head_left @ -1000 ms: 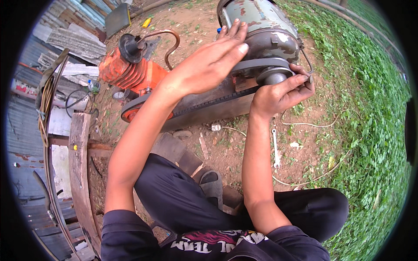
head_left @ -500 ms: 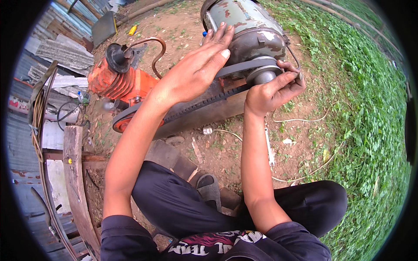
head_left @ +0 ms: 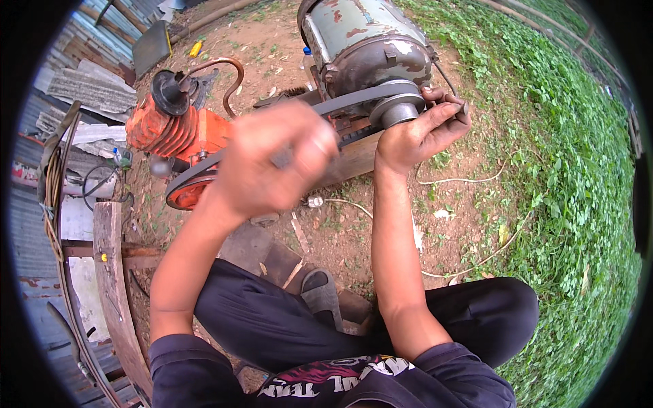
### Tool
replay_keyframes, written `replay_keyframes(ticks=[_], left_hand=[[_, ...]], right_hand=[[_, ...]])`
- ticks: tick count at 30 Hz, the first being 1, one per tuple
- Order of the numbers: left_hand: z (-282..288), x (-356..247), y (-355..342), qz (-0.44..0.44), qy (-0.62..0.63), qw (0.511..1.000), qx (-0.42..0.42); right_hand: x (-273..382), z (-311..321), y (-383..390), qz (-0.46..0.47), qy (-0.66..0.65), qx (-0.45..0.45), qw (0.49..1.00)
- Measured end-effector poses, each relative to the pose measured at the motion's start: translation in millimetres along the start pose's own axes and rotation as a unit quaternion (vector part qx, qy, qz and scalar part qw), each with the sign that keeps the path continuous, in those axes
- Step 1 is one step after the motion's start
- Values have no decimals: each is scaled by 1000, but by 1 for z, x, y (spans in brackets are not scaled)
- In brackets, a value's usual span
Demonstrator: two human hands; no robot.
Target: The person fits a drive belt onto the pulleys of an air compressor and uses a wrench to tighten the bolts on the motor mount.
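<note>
A grey, paint-worn motor (head_left: 367, 34) carries a metal pulley (head_left: 394, 107) with a black belt (head_left: 357, 95) running left to the red compressor pump (head_left: 170, 126) and its lower wheel. My left hand (head_left: 272, 153) is smeared by motion over the middle of the belt, fingers apparently bent; whether it grips the belt I cannot tell. My right hand (head_left: 422, 136) is at the right side of the motor pulley, fingertips pinched on a small dark metal piece (head_left: 463, 109), too small to identify.
My bent legs (head_left: 476, 319) rest below the machine on dirt strewn with boards and a pale cable (head_left: 459, 180). Weathered planks (head_left: 109, 272) and corrugated sheets (head_left: 34, 224) line the left; grass (head_left: 571, 224) covers the right. A small yellow object (head_left: 196, 49) lies beyond the pump.
My left hand has dropped from against the motor down and left over the belt, its fingers bending. The view has shifted, so the machine sits farther left; my right hand stays at the pulley.
</note>
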State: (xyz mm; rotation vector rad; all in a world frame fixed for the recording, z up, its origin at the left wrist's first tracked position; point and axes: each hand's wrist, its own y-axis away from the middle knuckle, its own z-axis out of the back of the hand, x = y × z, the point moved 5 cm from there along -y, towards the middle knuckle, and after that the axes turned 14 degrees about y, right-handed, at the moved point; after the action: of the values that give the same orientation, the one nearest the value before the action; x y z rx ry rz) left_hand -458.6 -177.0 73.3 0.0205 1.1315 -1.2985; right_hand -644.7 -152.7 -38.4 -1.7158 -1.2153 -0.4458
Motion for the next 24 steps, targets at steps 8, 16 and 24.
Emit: replay_keyframes(ticks=[8, 16, 24], left_hand=[[-48, 44, 25, 9, -34, 999, 26], [-37, 114, 28, 211, -160, 958, -105], [-36, 138, 32, 290, -138, 944, -77]], right_hand=[[-2, 21, -5, -22, 40, -10, 999], [-43, 67, 17, -121, 98, 60, 986], [-54, 47, 90, -293, 16, 169, 941]])
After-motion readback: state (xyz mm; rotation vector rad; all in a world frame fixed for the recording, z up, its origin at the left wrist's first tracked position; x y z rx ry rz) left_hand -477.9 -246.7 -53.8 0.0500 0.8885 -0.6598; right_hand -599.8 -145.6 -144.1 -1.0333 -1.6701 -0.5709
